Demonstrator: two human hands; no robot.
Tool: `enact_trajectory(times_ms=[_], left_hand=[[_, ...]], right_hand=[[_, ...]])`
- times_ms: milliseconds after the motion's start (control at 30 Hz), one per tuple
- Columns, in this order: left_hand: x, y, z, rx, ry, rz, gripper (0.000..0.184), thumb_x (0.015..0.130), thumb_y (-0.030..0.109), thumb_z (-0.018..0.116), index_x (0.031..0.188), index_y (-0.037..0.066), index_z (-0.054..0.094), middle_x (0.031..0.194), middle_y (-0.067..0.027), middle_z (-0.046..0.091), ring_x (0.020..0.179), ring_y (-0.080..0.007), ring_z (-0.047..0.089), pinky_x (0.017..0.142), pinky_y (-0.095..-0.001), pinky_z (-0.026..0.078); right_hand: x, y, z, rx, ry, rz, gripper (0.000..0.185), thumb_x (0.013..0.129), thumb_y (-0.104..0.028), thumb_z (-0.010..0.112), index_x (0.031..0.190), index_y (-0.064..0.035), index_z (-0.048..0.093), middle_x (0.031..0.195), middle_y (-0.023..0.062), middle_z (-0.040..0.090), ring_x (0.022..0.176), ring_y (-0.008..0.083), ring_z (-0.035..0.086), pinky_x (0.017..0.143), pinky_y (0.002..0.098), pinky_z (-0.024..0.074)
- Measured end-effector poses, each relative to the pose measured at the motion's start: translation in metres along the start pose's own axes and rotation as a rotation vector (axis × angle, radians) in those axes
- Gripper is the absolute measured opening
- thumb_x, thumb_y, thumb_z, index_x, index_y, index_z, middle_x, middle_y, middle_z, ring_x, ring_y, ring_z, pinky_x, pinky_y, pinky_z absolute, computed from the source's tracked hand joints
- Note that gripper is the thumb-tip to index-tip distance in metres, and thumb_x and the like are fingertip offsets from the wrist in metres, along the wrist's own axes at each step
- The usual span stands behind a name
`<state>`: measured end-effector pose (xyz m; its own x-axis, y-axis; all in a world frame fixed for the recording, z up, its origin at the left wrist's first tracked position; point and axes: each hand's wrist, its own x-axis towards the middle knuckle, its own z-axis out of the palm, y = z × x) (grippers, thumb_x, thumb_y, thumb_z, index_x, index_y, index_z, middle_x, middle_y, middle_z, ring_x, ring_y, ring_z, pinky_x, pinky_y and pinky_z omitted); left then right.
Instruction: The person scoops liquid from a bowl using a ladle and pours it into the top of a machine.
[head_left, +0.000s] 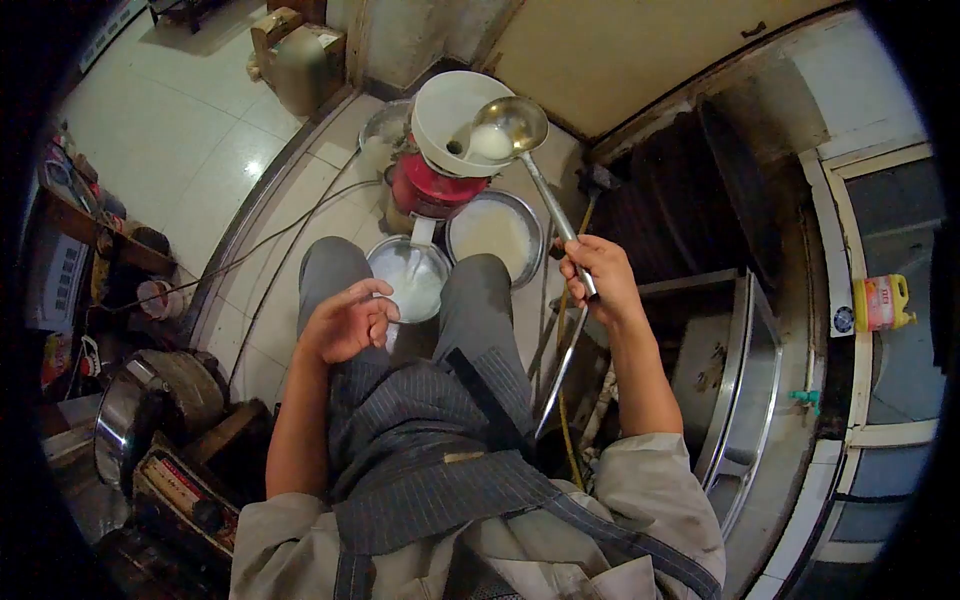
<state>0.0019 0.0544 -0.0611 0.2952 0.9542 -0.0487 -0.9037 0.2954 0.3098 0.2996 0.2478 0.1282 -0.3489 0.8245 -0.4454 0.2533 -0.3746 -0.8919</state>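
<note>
My right hand (598, 275) is closed around the handle of a metal ladle (522, 122). The ladle's bowl is over the right side of a white hopper (432, 125), with white stuff at its lower edge. Under the hopper sits a red grinding machine (425, 188). From its spout (423, 232), white liquid runs into a metal bowl (372, 262) between my knees. Beside it stands a metal basin (540, 238) of pale, creamy liquid. My left hand (352, 318) hovers near my left knee, fingers loosely bent and apart, holding nothing.
Cables (285, 235) cross the tiled floor on the left. Pots (130, 405) and boxes crowd the lower left. A metal cabinet (745, 370) stands at my right, with a yellow jug (882, 303) beyond. Another metal container (372, 118) sits behind the machine.
</note>
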Motion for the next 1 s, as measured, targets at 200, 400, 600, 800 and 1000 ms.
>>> enact_trajectory(times_ms=[200,400,600,800,1000], left_hand=[[0.0,0.001,0.002,0.025,0.006,-0.012,0.042,0.098,0.034,0.051,0.126,0.003,0.05,0.108,-0.021,0.063,0.075,-0.022,0.063,0.072,-0.0367,0.055],[0.001,0.0,0.004,0.05,0.05,-0.019,0.043,0.096,0.036,0.051,0.126,0.005,0.051,0.107,-0.0218,0.062,0.074,-0.0242,0.062,0.071,-0.0361,0.055],[0.001,0.001,0.009,0.093,0.09,-0.016,0.043,0.096,0.037,0.052,0.125,0.004,0.052,0.107,-0.0187,0.063,0.074,-0.0202,0.061,0.07,-0.0366,0.054],[0.003,0.0,0.011,0.099,0.123,-0.024,0.042,0.096,0.038,0.052,0.123,0.006,0.053,0.104,-0.0158,0.064,0.07,-0.0181,0.058,0.066,-0.0348,0.052],[0.002,0.0,0.004,0.069,0.171,-0.067,0.042,0.097,0.038,0.05,0.125,0.007,0.052,0.105,-0.0168,0.063,0.075,-0.0205,0.057,0.069,-0.0348,0.049]], right_hand=[[0.002,0.005,-0.001,-0.019,0.013,-0.018,0.019,0.094,-0.018,0.062,0.082,-0.0032,0.057,0.065,0.0046,0.058,0.04,0.0093,0.05,0.034,0.0253,0.0379],[0.006,0.014,-0.003,-0.09,0.027,-0.048,0.017,0.092,-0.015,0.062,0.082,-0.0023,0.058,0.065,0.0054,0.058,0.04,0.0106,0.05,0.035,0.0264,0.0379],[0.012,0.034,-0.008,-0.169,0.038,-0.096,0.017,0.09,-0.014,0.062,0.091,0.0019,0.059,0.065,0.0054,0.057,0.04,0.0123,0.05,0.036,0.0283,0.0386],[0.016,0.06,-0.015,-0.261,0.023,-0.178,0.026,0.091,-0.013,0.062,0.11,0.0034,0.058,0.067,0.0046,0.057,0.043,0.0108,0.052,0.039,0.028,0.0407],[0.008,0.086,-0.021,-0.419,0.11,-0.273,0.043,0.09,-0.012,0.064,0.129,0.0014,0.053,0.07,0.0036,0.058,0.049,0.0097,0.054,0.044,0.0255,0.0441]])
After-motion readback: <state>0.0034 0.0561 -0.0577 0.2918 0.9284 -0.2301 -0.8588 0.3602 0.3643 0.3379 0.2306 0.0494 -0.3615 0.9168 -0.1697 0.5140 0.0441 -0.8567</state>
